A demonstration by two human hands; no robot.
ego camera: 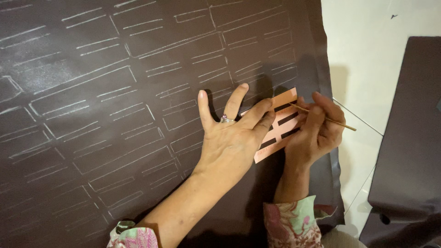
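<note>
A pink card stencil (281,126) with dark slots cut through it lies flat on a large sheet of dark brown fabric (115,115), near the sheet's right edge. The left hand (232,135) presses down on the stencil's left part, fingers spread wide, with a ring (226,119) on one finger. The right hand (317,131) rests at the stencil's right end, its fingers pinched around a thin wooden stick (327,118) whose tip touches the stencil's upper edge. To the left of the stencil, the fabric is covered with rows of white chalk outlines (110,92), each a rectangle with short lines inside. To the right of the stencil, past the fabric's edge, lies a pale tiled floor (367,59), and on it another dark fabric piece (409,138).
</note>
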